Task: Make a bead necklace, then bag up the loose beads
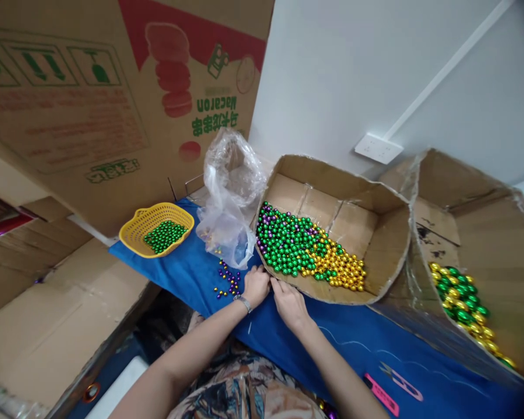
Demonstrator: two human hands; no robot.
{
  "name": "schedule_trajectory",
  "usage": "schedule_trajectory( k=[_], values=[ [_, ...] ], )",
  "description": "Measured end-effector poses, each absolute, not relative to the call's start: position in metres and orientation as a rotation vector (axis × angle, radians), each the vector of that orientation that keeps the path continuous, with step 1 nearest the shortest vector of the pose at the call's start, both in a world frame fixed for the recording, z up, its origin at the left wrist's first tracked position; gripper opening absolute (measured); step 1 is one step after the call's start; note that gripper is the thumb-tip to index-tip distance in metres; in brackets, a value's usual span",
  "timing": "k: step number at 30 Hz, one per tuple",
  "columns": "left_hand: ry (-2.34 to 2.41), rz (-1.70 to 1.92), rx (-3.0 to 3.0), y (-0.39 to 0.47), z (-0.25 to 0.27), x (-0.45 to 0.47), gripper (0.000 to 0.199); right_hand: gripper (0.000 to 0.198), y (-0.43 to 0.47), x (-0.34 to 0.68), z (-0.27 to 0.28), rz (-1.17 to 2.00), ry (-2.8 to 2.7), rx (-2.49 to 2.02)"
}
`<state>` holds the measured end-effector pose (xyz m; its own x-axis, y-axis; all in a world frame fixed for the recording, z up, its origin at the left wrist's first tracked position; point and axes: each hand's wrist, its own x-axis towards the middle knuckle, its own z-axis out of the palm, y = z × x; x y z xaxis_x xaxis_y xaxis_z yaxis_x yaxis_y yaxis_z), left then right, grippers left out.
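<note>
Both hands, left (256,285) and right (289,302), are meeting fingertips-together, touching the bead box (375,233) at its near rim; grip unclear.

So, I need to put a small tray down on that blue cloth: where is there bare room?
Bare blue cloth lies right of the right hand, between the middle cardboard box and the pink tag. A smaller patch sits between the yellow basket and the purple beads. It is crowded around the plastic bag and the left hand.
</note>
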<state>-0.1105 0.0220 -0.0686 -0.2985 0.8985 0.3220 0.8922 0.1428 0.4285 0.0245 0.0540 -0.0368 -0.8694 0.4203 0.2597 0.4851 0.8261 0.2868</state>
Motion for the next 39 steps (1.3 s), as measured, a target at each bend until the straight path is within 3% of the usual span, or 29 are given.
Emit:
schedule_trajectory(
  k=[7, 13, 20, 30, 33, 37, 39],
  values=[
    [2.484, 1.005, 1.861, -0.023, -0.067, -0.138, 0.024, 0.041, 0.051, 0.015, -0.043, -0.19, -2.698, -0.389],
    [2.613, 1.16, 1.738, -0.058, -0.083, -0.203, 0.026, 0.043, 0.062, -0.059, -0.06, 0.063, -2.752, -0.191],
    [2.548, 1.258, 1.72, -0.045, -0.096, -0.24, 0.044, 0.046, 0.076, -0.127, -0.066, 0.194, -2.822, -0.053],
    [2.357, 1.391, 1.705, -0.091, -0.107, -0.209, 0.033, 0.041, 0.045, -0.091, -0.082, 0.47, -2.79, 0.004],
    [2.378, 1.502, 1.754, -0.114, -0.109, -0.198, 0.03, 0.053, 0.046, -0.075, -0.076, 0.417, -2.832, 0.05],
    [2.422, 1.537, 1.894, -0.139, -0.122, -0.187, 0.024, 0.092, 0.049, -0.071, -0.07, 0.277, -2.987, 0.008],
    [2.401, 1.526, 1.953, -0.146, -0.13, -0.185, 0.023, 0.097, 0.046, -0.075, -0.072, 0.245, -3.045, 0.013]
  ],
)
